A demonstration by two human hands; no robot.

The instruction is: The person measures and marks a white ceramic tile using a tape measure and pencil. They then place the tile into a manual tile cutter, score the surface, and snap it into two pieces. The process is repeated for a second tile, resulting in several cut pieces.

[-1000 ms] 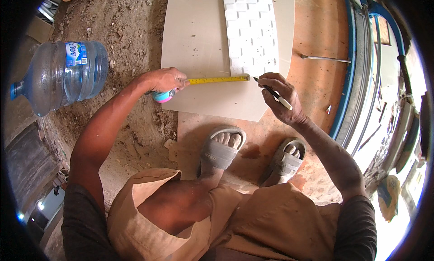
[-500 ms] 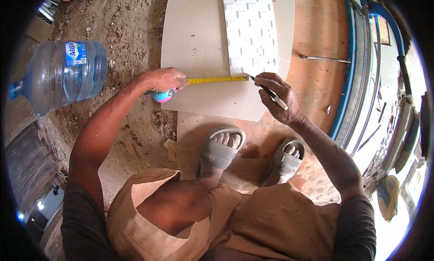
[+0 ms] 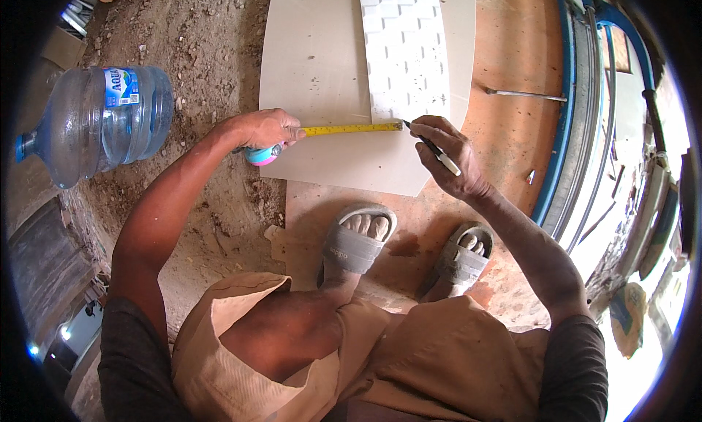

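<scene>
A person crouches over a large beige tile (image 3: 322,78) lying flat on the ground. The left hand (image 3: 267,128) is clenched on a tape case (image 3: 262,155) at the tile's left edge. The yellow tape (image 3: 351,129) is drawn out rightward across the tile, near its front edge. It ends where a white mosaic strip (image 3: 404,49) lies on the tile. The right hand (image 3: 447,157) pinches a pen (image 3: 433,148), tip at the tape's end. The measure looks set. No mark is visible yet, so marking seems to be what remains.

Left of the tile is bare dirt with a big water bottle (image 3: 91,122) on its side. Right of it, reddish floor meets a blue frame (image 3: 567,122). Two sandalled feet stand below the tile.
</scene>
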